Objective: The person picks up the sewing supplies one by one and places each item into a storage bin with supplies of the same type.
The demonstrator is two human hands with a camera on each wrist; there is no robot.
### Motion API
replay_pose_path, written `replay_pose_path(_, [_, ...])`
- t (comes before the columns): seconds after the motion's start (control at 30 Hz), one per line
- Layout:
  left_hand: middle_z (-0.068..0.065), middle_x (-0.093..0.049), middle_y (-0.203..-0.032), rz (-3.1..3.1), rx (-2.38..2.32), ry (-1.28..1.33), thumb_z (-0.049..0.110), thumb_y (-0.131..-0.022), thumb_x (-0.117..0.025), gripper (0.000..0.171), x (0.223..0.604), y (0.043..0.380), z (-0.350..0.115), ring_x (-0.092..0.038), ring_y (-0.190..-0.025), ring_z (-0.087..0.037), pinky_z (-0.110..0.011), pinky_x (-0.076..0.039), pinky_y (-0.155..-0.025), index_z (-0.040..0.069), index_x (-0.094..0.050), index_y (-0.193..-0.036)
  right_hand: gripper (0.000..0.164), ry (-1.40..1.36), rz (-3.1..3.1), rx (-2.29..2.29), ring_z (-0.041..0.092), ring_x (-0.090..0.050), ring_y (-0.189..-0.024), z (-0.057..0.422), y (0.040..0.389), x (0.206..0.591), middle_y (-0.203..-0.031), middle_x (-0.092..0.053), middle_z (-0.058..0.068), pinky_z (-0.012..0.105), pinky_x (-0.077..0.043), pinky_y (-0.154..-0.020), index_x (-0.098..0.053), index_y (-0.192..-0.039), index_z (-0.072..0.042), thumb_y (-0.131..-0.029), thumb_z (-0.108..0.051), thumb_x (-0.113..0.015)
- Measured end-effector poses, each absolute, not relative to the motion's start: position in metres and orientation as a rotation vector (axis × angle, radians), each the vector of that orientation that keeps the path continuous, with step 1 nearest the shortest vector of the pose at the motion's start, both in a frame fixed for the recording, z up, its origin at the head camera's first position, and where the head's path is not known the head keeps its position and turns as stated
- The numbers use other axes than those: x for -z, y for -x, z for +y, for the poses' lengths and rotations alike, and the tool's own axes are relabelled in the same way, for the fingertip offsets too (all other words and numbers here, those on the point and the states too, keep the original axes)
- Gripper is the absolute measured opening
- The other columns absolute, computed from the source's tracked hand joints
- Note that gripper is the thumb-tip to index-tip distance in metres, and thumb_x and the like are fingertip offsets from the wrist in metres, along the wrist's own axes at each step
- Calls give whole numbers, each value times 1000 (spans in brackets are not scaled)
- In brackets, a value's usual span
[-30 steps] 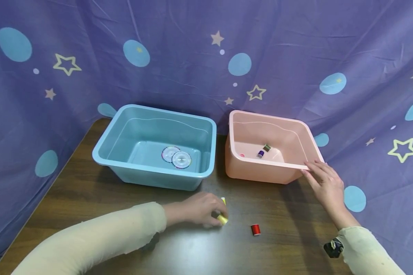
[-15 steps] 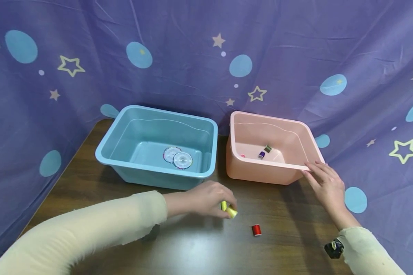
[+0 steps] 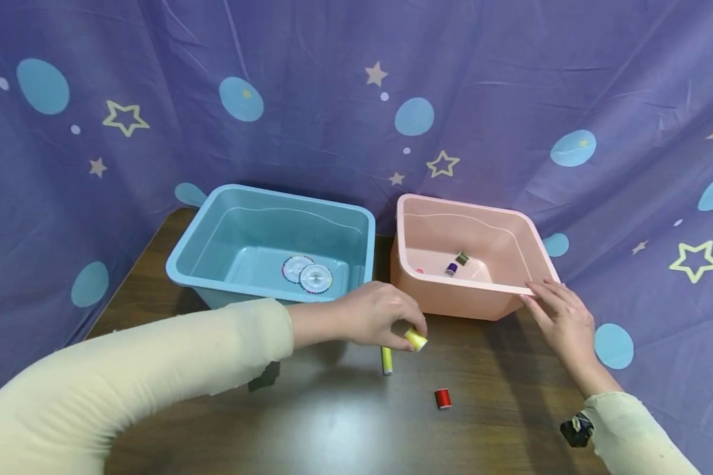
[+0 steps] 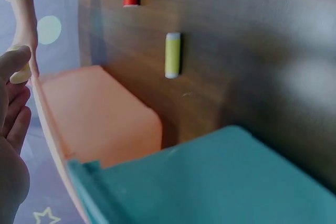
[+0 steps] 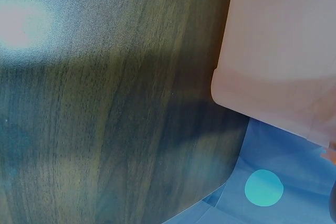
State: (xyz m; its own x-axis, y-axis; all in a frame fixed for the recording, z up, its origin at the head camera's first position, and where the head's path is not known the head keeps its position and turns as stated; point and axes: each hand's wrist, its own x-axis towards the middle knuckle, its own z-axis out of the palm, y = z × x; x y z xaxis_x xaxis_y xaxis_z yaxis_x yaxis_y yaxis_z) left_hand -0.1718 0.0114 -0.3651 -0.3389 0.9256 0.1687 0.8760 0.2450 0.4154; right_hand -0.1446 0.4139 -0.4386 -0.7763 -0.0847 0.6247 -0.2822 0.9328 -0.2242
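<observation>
My left hand pinches a small yellow thread spool between thumb and fingers, above the table in front of the pink bin. Below that hand lies a second, longer yellow thread spool. A red thread spool rests on the table nearer to me. My right hand holds the bin's front right rim, thumb outside and fingers over the edge. Inside the pink bin are a purple spool, a green spool and a small, partly hidden pink thing.
A blue bin stands left of the pink one. Two round pin wheels overlap on its floor. The wooden table ends at a purple patterned cloth behind the bins.
My left hand has picked up the shorter yellow spool and carried it up and to the right. The longer one stays on the table. My right hand keeps its place on the rim.
</observation>
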Motion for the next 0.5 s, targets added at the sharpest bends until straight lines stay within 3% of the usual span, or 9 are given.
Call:
replay_pose_path(0.23, [10,-79,-109,2451,-579,-1837,28,-92,-86,18,341,186,19,-71,-101,-6,-28,-56,-89,22,-82,-109,40,-260,-2439,-409,49,-66,-120,415,145,440,-122,-75,23,67,-48,-98,-81,-118,-9,-79,-5,-90])
replay_pose_path(0.5, [9,-79,-113,2466,-604,-1837,31,-93,-86,21,322,202,35,-70,-107,-6,-22,-53,-96,21,-83,-111,42,-280,-2425,-402,49,-66,-120,414,145,440,-122,-75,24,66,-48,-99,-81,-118,-7,-78,-3,-90])
